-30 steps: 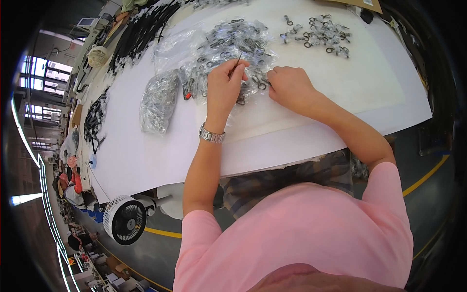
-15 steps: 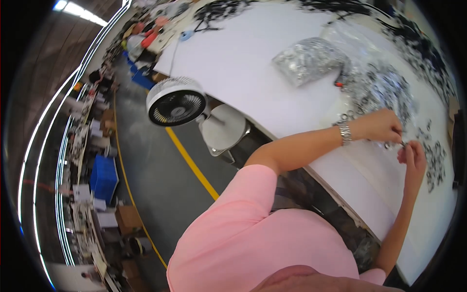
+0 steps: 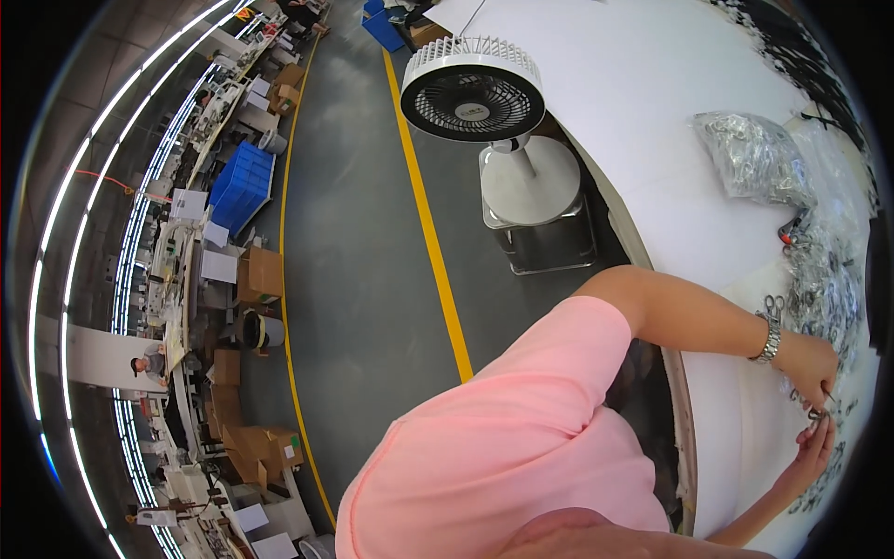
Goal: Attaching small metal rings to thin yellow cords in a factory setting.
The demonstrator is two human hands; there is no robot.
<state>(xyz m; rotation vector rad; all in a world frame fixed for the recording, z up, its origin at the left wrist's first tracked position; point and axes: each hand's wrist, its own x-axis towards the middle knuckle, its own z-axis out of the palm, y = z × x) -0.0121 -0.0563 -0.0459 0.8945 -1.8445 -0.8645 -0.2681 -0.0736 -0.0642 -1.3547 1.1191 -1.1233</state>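
Observation:
At the right side of the head view, my left hand (image 3: 808, 366), with a metal-band watch (image 3: 769, 339) on its wrist, is closed in a pinch on a small metal piece (image 3: 817, 414). Just below it, my right hand (image 3: 816, 445) pinches the same piece from the other side, fingertips almost meeting the left's. The exact kind of piece is too small to tell. Many loose shiny metal pieces (image 3: 821, 291) lie in a heap beyond my left hand, with some near the right hand. A clear plastic bag (image 3: 756, 158) of metal pieces rests farther back.
The white tabletop (image 3: 666, 224) bears a red-and-black item (image 3: 791, 231) and dark strips (image 3: 792, 47) along its far edge. Left of the table stands a white fan (image 3: 473, 98) on a stool. Across the aisle are a blue crate (image 3: 242, 186), cardboard boxes (image 3: 261, 275) and workbenches.
The view has swung left, so the table, fan and hands sit farther right and lower in the picture. Both hands remain pinched together around the small piece.

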